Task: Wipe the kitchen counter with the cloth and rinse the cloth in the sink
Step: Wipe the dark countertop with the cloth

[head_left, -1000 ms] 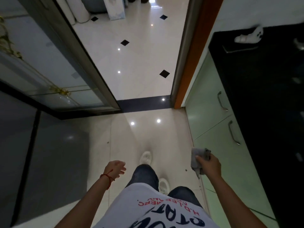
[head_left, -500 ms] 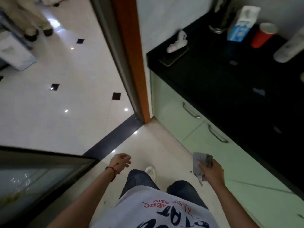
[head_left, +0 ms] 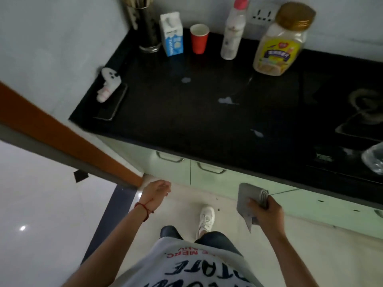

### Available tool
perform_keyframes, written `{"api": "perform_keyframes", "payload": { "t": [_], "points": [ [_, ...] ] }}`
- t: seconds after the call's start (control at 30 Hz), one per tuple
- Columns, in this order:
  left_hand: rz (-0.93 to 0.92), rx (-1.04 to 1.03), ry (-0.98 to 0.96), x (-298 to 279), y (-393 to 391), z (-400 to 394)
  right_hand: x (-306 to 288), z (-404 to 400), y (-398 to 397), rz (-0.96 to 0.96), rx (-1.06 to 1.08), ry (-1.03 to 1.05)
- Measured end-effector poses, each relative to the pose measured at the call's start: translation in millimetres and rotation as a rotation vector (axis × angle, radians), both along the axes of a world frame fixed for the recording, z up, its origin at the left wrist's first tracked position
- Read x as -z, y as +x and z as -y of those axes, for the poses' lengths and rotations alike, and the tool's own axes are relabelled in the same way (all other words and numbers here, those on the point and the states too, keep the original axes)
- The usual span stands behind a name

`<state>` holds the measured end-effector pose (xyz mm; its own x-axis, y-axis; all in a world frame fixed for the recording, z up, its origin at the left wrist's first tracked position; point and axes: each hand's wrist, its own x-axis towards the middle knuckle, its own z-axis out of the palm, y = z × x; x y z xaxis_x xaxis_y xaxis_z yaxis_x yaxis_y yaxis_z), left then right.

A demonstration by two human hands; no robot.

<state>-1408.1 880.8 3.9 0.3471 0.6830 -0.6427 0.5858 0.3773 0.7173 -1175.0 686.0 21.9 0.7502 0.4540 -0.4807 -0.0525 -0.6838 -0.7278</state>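
Observation:
A black kitchen counter (head_left: 186,121) fills the upper half of the head view, with a few pale wet spots (head_left: 227,100) on it. My right hand (head_left: 267,212) is held in front of the green cabinet doors, below the counter edge, gripping a folded grey cloth (head_left: 247,199). My left hand (head_left: 156,190), with a red thread at the wrist, hangs loosely curled and holds nothing. No sink is in view.
Along the back wall stand a metal utensil holder (head_left: 148,32), a blue-white carton (head_left: 172,34), a red cup (head_left: 199,39), a white bottle (head_left: 233,32) and a big jar with a gold lid (head_left: 281,42). A phone with a white charm (head_left: 109,94) lies at the counter's left end. A stove (head_left: 356,129) is at right.
My view has swung right from the doorway onto the counter. Both hands kept their pose, and the cloth has stayed in my right hand.

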Motion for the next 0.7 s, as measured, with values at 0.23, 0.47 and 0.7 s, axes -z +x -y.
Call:
{"api": "perform_keyframes", "payload": {
  "t": [0.23,0.47,0.7],
  "points": [
    [-0.019,0.312,0.515,-36.0,82.4,-32.2,-59.0,-58.4,64.8,0.164,0.032,0.271],
    [-0.313,0.579,0.815,-15.8,138.0,-72.7,-26.1,-117.4,110.1,0.787,-0.369,-0.081],
    [-0.513,0.808,0.883,13.0,137.3,-109.3,16.4,-124.6,103.9,0.861,-0.459,-0.084]
  ]
}}
